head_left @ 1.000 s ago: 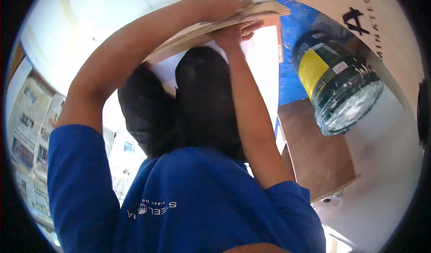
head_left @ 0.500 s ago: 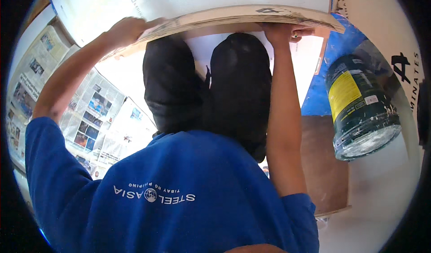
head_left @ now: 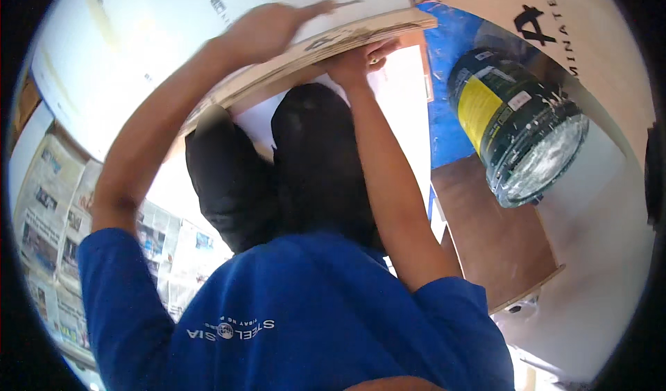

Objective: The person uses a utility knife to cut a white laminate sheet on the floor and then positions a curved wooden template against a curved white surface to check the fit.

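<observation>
My left hand (head_left: 267, 32) is closed, a little above the near edge of a pale plywood board (head_left: 374, 25). From its fingers sticks a thin, slim tool (head_left: 349, 3), too narrow here to tell its kind. The board lies tilted across my knees, its left end lower in view, and its layered edge bears a black mark. My right hand (head_left: 354, 64) holds the board from below near its right end. Those fingers curl under it, one wearing a ring, and part of the hand is hidden behind the edge.
Right of me a dark green paint can (head_left: 510, 124) with a yellow label stands on blue sheeting (head_left: 444, 86). A brown wooden panel (head_left: 496, 231) lies nearer. Newspaper sheets (head_left: 52, 238) spread at the left. Beyond the board is a large white panel (head_left: 152, 16).
My left hand has swept right and up along the board's edge with the slim tool. The view has turned, so the board looks more tilted. My right hand keeps its hold.
</observation>
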`<action>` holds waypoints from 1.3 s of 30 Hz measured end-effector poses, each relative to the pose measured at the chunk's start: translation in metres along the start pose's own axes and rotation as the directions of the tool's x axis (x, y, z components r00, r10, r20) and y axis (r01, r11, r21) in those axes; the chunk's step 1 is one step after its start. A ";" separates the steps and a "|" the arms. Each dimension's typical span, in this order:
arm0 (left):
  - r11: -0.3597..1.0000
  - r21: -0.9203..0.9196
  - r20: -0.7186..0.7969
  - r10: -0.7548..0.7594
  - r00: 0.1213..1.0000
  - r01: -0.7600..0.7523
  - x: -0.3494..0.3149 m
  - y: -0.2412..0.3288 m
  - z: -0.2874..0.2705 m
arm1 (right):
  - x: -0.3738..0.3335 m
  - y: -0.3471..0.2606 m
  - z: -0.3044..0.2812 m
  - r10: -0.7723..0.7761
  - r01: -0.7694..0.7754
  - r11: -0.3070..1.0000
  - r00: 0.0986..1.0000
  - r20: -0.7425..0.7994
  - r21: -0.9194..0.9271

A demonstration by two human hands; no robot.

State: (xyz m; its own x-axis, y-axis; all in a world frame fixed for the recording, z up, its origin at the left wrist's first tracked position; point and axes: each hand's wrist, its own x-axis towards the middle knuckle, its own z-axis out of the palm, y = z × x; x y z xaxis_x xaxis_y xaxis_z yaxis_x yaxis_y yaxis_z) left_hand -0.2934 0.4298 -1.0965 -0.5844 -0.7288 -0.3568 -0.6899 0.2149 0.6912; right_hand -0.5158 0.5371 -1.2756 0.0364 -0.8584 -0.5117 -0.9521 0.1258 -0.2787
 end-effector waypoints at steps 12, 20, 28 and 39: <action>0.990 0.005 0.035 0.144 0.989 -0.144 0.120 0.036 0.047 | -0.014 -0.016 -0.044 -0.141 0.140 0.989 0.990 0.013 0.052; 0.986 0.169 0.273 -0.047 0.961 0.000 0.084 0.035 0.029 | -0.022 -0.029 -0.063 -0.148 0.144 0.979 0.989 0.019 0.141; 0.966 0.254 0.342 -0.139 0.929 0.051 -0.063 -0.019 0.022 | -0.008 -0.010 -0.031 -0.148 0.148 0.989 0.989 -0.003 0.026; 0.984 0.116 0.275 -0.165 0.947 0.138 -0.040 0.030 -0.031 | -0.026 -0.040 -0.074 0.116 -0.117 0.992 0.993 -0.020 -0.055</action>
State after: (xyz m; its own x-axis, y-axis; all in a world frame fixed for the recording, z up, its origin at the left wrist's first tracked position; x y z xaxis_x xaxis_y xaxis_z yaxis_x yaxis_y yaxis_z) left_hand -0.2774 0.4450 -1.0426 -0.5572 -0.5470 -0.6247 -0.8086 0.1863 0.5581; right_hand -0.5006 0.5174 -1.1913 -0.0804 -0.8481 -0.5238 -0.9652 0.1975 -0.1716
